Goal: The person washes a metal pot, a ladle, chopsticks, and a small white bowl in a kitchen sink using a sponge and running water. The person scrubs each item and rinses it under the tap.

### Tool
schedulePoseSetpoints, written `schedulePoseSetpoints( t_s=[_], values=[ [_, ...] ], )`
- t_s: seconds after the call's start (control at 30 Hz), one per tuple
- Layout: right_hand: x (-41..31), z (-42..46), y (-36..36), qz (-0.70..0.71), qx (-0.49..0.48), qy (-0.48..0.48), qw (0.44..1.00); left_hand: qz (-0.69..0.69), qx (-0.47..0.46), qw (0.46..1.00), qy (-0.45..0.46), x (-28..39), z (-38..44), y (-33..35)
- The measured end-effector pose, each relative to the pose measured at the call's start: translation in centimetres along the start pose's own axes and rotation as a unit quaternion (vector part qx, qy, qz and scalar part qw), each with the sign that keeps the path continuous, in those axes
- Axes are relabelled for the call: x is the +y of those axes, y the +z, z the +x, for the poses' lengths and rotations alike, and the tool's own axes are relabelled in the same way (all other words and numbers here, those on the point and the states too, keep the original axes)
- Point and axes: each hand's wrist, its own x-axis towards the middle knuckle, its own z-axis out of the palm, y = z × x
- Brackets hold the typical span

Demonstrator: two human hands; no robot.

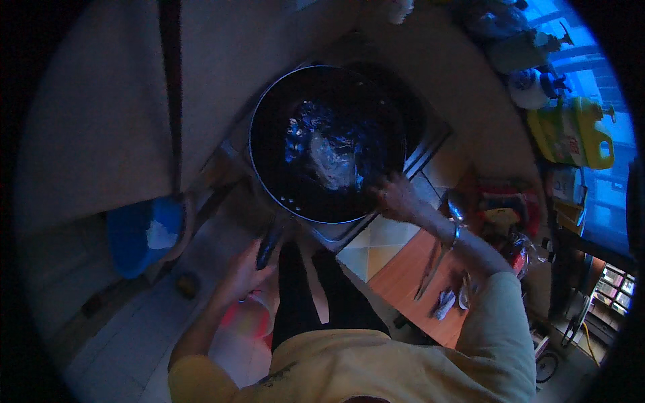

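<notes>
A large dark wok (322, 206) sits on the stove (327, 239), with liquid (332, 156) glinting and a pale patch in its middle. My left hand (247, 272) grips the wok's black handle (268, 247), which points back towards my body. At the wok's right rim is my right hand (398, 196), its fingertips reaching over the edge into the dark inside. Whether those fingers hold anything is too dark to tell. A metal ladle (454, 207) lies to the right, partly hidden beneath my right wrist.
A brown wooden surface (398, 264) bears small items at the right. Several pump bottles and a yellow jug (572, 133) line the window ledge. On the left hangs a blue container (133, 237). A red-and-white item (247, 317) is below my left forearm.
</notes>
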Motion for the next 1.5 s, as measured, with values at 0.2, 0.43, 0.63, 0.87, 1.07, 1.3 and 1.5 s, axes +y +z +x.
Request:
schedulePoseSetpoints(
  t_s=[0.2,0.43,0.63,0.87,1.07,1.3,1.5],
  values=[
    [-10.0,9.5,-2.6,0.348,-0.067,0.007,0.935,-0.249,-0.067,0.964,-0.065,-1.2,0.6,0.4],
    [-2.6,25.2,-4.2,0.416,0.235,0.214,0.852,-0.263,-0.076,0.96,-0.053,-3.6,0.7,2.5],
    [-2.0,22.2,-4.7,0.572,0.179,0.241,0.764,-0.226,-0.097,0.969,-0.036,-3.6,1.3,1.8],
    [-3.2,24.7,-4.7,0.279,0.284,0.141,0.907,-0.23,-0.07,0.97,-0.021,-2.5,0.9,1.8],
    [5.0,16.1,-3.8,0.106,0.293,0.381,0.871,-0.257,-0.096,0.961,-0.042,-3.8,1.1,1.7],
    [4.4,4.7,-2.4,0.386,0.248,0.271,0.846,0.123,0.156,0.964,0.175,0.3,3.2,-1.1],
    [-0.4,2.0,-1.7,0.463,0.335,0.244,0.784,0.345,0.237,0.853,0.312,9.6,18.7,0.1]
  ],
)
